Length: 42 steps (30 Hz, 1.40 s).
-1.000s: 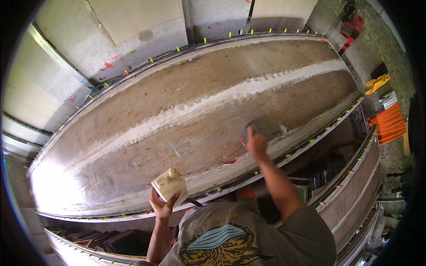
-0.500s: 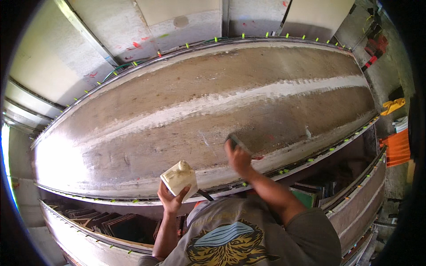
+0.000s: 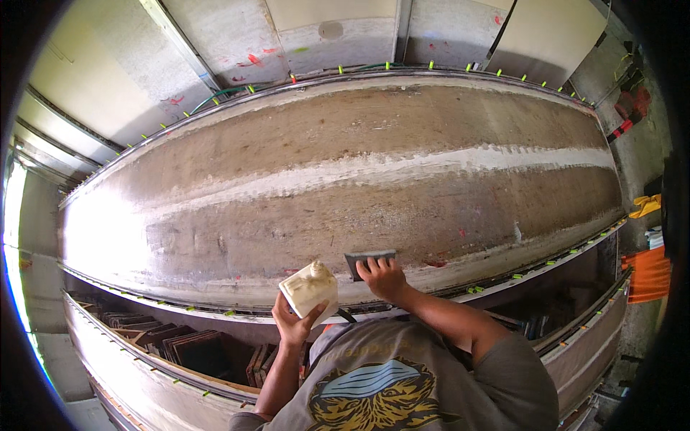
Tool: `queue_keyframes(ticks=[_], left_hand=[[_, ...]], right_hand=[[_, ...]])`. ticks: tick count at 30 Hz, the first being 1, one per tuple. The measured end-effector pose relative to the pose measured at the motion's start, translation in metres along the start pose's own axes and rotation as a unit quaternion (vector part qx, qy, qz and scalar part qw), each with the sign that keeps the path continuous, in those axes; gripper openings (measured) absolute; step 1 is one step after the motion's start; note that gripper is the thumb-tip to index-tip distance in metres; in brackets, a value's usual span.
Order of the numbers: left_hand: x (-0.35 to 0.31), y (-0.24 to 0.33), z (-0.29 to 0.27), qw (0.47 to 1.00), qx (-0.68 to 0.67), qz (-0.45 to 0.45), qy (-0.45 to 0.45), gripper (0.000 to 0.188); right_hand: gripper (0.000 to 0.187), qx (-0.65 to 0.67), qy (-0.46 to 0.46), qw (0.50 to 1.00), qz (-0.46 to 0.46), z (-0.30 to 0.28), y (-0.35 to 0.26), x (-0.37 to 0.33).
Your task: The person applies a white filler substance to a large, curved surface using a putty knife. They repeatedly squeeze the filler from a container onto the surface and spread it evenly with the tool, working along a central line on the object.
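Our right hand has its grip clamped on a flat dark block, fingers laid over its right part, and the block sits on the near side of the brown tabletop. Since the earlier views it has slid left and closer to our body, past the red smear; we judge that the stroke is a pull along the surface and that this one is near its close end. Our right elbow is bent and out to the side, the forearm slanting inward and left. Our left hand keeps its grip wrapped round the lower part of a cream container, thumb on the near face, its knobbed top tilted up, above the near edge, with the forearm rising steeply. Farther out, a pale band runs lengthwise, and bright green pegs line the far edge.
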<state>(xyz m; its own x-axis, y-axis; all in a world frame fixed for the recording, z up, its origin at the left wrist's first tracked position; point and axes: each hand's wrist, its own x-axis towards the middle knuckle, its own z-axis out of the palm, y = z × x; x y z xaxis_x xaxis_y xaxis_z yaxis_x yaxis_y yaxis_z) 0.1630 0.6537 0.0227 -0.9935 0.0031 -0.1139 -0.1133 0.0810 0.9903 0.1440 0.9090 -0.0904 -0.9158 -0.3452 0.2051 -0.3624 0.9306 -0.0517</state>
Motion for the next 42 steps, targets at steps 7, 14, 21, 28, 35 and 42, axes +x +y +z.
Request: queue_keyframes(ticks=[7,14,21,28,35,42], left_hand=[[0.021,0.014,0.010,0.999,-0.001,0.027,-0.018,0.059],[0.031,0.014,0.040,0.999,0.008,0.034,-0.021,0.058],[0.030,0.021,0.097,0.997,0.009,0.048,-0.067,0.057],[0.033,0.032,0.133,0.993,0.039,0.054,-0.099,0.061],[0.028,0.032,0.127,0.993,0.002,0.050,-0.110,0.061],[0.037,0.008,0.096,0.991,0.042,0.047,-0.120,0.061]], right_hand=[[0.049,0.336,-0.072,0.885,0.313,-0.012,0.014,0.035],[0.057,0.336,0.014,0.818,0.466,0.005,0.166,-0.069],[0.054,0.123,0.118,0.776,0.607,-0.043,0.327,-0.215],[0.062,-0.032,-0.200,0.723,0.660,-0.100,0.365,-0.198],[0.046,-0.005,-0.102,0.844,0.526,-0.019,0.260,-0.160],[0.034,0.016,0.012,0.938,0.346,0.000,0.089,-0.061]])
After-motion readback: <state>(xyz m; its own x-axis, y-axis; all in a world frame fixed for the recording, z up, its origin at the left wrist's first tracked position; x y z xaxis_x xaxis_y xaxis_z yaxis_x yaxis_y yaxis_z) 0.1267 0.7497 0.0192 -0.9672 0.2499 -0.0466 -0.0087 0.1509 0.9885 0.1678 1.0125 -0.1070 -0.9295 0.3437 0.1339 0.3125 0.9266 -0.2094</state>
